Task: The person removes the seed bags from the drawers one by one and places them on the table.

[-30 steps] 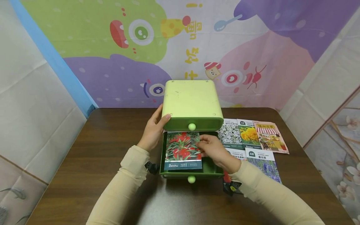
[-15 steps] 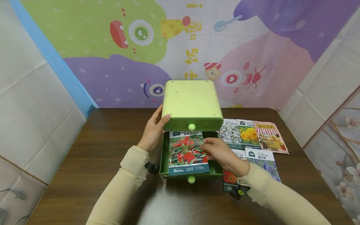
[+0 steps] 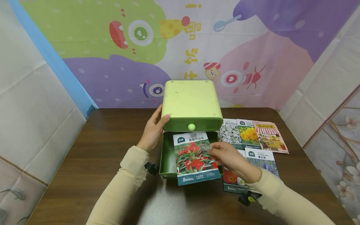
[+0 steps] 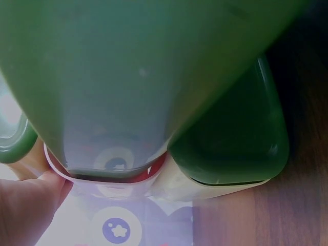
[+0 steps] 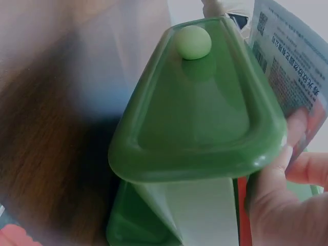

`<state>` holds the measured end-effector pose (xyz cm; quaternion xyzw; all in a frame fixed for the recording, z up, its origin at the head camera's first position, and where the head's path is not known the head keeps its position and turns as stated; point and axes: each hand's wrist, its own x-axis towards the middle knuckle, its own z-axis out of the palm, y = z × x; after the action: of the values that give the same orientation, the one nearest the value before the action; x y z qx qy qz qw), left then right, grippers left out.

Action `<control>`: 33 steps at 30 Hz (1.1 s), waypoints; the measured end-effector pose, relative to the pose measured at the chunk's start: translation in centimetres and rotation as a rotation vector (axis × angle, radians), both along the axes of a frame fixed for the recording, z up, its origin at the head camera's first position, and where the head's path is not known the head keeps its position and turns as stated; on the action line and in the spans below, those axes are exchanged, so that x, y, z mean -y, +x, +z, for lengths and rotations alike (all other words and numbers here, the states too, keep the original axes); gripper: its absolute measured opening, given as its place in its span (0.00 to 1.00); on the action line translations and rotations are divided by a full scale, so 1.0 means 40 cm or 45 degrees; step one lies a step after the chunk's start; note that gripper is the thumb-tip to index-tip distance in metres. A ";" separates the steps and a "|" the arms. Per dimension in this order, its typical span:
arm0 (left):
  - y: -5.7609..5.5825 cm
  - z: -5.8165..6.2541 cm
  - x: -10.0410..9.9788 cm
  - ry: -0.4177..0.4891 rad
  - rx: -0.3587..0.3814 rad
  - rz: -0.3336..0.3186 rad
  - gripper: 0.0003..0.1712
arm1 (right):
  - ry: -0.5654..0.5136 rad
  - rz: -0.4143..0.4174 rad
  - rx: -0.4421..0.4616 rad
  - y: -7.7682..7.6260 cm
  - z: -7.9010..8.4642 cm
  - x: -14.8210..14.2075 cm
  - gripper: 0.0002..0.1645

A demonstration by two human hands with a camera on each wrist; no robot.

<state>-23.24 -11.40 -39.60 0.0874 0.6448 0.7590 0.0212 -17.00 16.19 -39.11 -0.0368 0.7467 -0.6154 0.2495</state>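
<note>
A pale-yellow cabinet (image 3: 191, 98) with green drawer fronts stands mid-table. One drawer (image 3: 168, 153) below the top one is pulled out. Along the cabinet's left side rests my left hand (image 3: 153, 128), its thumb at the front corner and fingers extended against the side wall. My right hand (image 3: 232, 159) pinches the right edge of a seed packet (image 3: 194, 156) with red flowers, tilted over the drawer and overlapping its front in the head view. The packet's printed back (image 5: 289, 61) shows in the right wrist view, beside the green drawer front (image 5: 200, 102) with its round knob.
To the right lie several seed packets: one with white flowers (image 3: 230, 132), one yellow (image 3: 249, 134), a pink one (image 3: 271, 137), a purple one (image 3: 262, 162), and a red-flowered one (image 3: 230, 179) partly under my right hand. A cartoon curtain (image 3: 126, 78) hangs behind the table (image 3: 112, 134).
My right hand has drawn the red-flowered packet from inside the drawer toward the front and right, so its white top now shows. The left hand has stayed on the cabinet.
</note>
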 end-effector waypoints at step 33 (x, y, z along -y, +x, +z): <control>-0.001 0.003 0.000 0.002 0.014 0.007 0.40 | -0.010 -0.078 -0.225 0.047 0.074 -0.188 0.09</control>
<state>-23.29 -11.39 -39.49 0.0814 0.6443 0.7600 0.0228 -15.13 23.70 -36.16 -0.0691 0.7643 -0.6200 0.1635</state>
